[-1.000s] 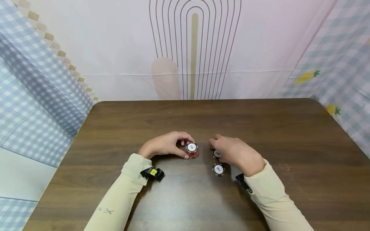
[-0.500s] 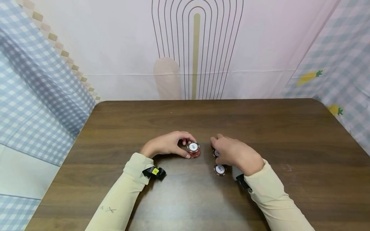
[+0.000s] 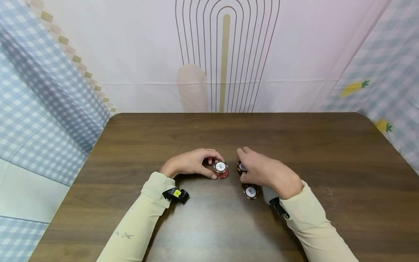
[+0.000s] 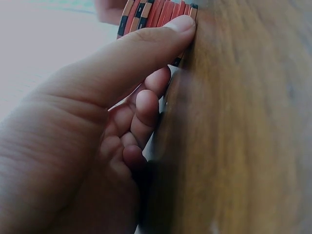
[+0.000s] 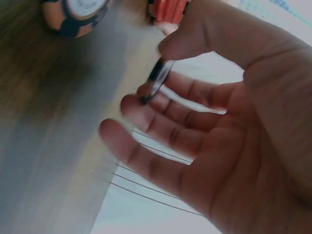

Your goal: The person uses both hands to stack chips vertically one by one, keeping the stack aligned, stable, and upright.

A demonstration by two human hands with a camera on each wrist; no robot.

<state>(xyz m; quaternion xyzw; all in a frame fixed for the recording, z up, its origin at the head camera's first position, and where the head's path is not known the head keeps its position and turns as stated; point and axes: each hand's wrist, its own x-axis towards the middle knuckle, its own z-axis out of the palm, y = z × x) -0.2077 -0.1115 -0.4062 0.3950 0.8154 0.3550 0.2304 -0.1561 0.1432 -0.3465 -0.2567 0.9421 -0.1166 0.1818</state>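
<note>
My left hand (image 3: 193,162) curls thumb and fingers round a stack of poker chips (image 3: 220,167) standing on the table. A black-edged chip marked 100 tops the stack, with red ones showing below. The left wrist view shows the thumb pressed along the edges of several red and black-and-orange chips (image 4: 156,14). To the right, my right hand (image 3: 263,171) pinches a single black poker chip (image 5: 158,80) between thumb and fingertips, tilted and raised off the table in the right wrist view. Just below that hand lies another black chip marked 100 (image 3: 251,192), partly under its shadow.
The brown wooden table (image 3: 157,134) extends around both hands. A pale printed cloth (image 3: 137,54) hangs behind its far edge, and blue checked cloths (image 3: 49,98) hang at the sides.
My right hand has lifted the black chip and shifted slightly up and left, toward the stack. The left hand keeps its grip on the stack. The head view has drifted slightly.
</note>
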